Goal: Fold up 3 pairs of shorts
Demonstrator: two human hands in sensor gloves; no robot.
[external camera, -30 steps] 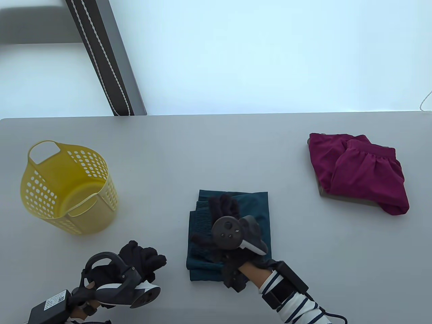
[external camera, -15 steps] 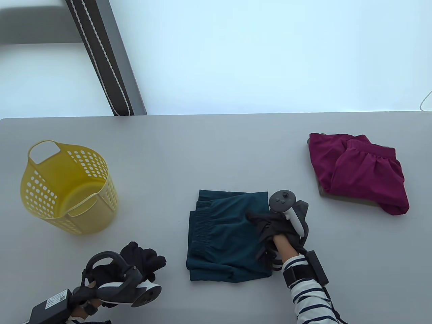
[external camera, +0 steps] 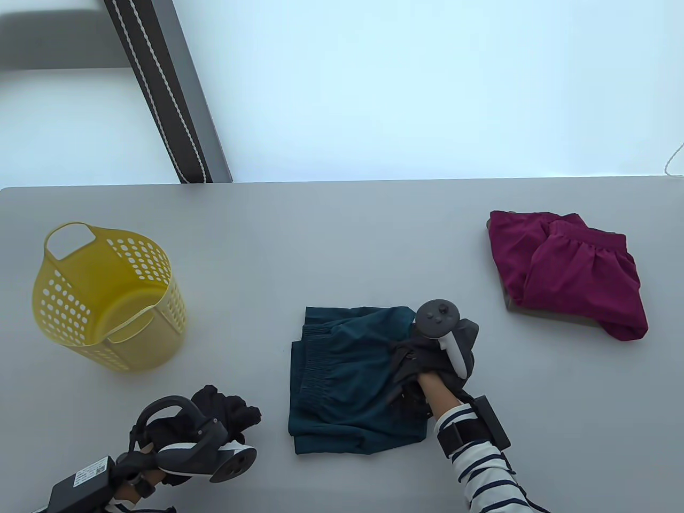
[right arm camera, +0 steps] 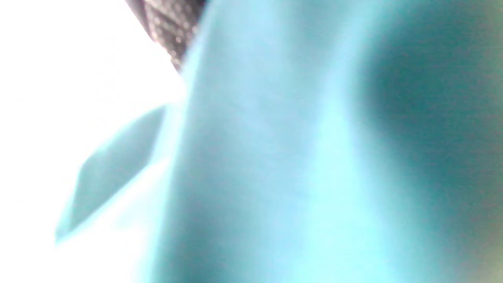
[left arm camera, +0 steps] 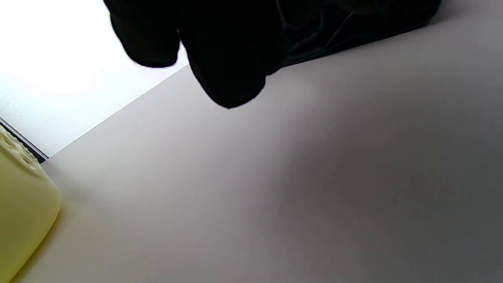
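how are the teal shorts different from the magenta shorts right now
The teal shorts lie near the front edge with the right hand gripping their right side; the magenta shorts sit untouched, far right. Teal lies directly on the table; magenta rests on a tan layer. Both are folded.

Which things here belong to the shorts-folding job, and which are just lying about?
Part of the job:
- teal shorts, folded, right hand gripping their right edge
- maroon shorts, folded, on something tan
- left hand, idle on the table

Lying about:
- yellow basket
- dark strap beyond the table
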